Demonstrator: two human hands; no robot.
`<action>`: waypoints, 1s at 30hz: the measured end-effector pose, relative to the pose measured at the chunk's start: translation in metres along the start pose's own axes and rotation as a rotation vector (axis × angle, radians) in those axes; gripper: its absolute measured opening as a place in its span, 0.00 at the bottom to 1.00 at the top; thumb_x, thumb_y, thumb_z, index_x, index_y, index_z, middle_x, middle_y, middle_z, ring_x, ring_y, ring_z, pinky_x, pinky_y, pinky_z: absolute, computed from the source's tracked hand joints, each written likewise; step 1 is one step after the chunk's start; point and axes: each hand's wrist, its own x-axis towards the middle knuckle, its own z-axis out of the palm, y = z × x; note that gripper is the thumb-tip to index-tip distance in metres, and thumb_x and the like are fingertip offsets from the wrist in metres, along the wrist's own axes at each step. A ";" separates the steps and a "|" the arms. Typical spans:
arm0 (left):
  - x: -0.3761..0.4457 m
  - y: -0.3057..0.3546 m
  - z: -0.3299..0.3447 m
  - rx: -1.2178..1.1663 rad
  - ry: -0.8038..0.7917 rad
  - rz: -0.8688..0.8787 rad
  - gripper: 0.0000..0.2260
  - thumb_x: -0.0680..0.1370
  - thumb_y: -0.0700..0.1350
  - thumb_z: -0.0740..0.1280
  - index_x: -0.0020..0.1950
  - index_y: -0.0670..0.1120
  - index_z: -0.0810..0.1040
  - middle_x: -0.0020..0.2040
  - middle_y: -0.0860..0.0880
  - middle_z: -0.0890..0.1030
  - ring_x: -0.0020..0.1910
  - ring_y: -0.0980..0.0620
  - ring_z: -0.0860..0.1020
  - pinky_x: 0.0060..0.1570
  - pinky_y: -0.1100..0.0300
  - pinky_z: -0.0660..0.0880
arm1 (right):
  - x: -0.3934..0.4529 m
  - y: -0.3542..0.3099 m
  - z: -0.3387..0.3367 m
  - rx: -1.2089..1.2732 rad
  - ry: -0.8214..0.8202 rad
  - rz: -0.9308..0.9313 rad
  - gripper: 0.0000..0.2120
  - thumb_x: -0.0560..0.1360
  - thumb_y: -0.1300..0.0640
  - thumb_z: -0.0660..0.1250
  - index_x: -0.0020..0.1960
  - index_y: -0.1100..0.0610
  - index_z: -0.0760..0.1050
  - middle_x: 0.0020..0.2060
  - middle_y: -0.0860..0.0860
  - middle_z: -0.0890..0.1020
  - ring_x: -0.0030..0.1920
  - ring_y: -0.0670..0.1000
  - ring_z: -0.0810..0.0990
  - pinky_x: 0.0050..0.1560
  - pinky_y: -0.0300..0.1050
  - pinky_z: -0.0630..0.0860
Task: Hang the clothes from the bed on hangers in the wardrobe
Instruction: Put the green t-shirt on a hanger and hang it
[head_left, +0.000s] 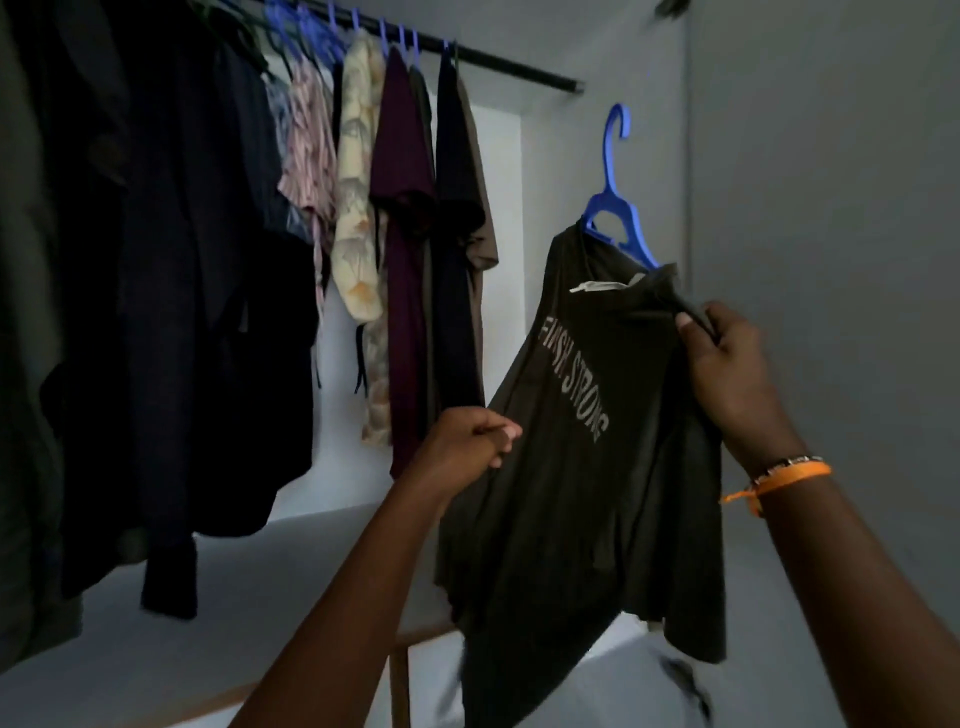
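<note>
1. We should seat the dark T-shirt (587, 467) square on the blue hanger (615, 208) before lifting: one hanger arm pokes bare from the neck, just above the right hand (727, 364).
2. Right grip pinches the collar fabric; left hand (467, 441), lower and leftward, is fisted on the shirt's edge.
3. Shirt: olive-dark, pale lettering, limp, held mid-air.
4. Up-left of both grips, the rail (519, 65) has free space beside hung clothes (405, 208).

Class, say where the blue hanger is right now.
The blue hanger is at upper right in the head view, inside the collar of the dark T-shirt, right of the rail, not on it.
</note>
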 end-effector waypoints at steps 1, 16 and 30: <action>0.016 0.000 -0.002 0.011 0.004 0.014 0.08 0.80 0.40 0.63 0.55 0.41 0.80 0.40 0.51 0.78 0.35 0.58 0.74 0.30 0.77 0.69 | 0.018 0.007 0.012 -0.033 0.012 -0.025 0.14 0.76 0.52 0.60 0.43 0.65 0.71 0.34 0.59 0.74 0.37 0.53 0.72 0.39 0.49 0.68; 0.293 0.014 0.001 0.157 0.122 0.346 0.14 0.79 0.45 0.65 0.65 0.46 0.75 0.51 0.52 0.78 0.52 0.56 0.77 0.56 0.62 0.75 | 0.328 0.115 0.187 -0.114 0.013 -0.122 0.13 0.78 0.57 0.61 0.36 0.61 0.71 0.37 0.60 0.74 0.43 0.59 0.74 0.42 0.45 0.65; 0.485 0.003 -0.009 0.159 0.282 0.335 0.20 0.80 0.38 0.62 0.71 0.37 0.64 0.46 0.43 0.76 0.57 0.38 0.77 0.55 0.58 0.72 | 0.515 0.106 0.295 -0.018 0.043 -0.105 0.14 0.77 0.61 0.60 0.58 0.69 0.72 0.59 0.65 0.76 0.61 0.63 0.74 0.57 0.49 0.71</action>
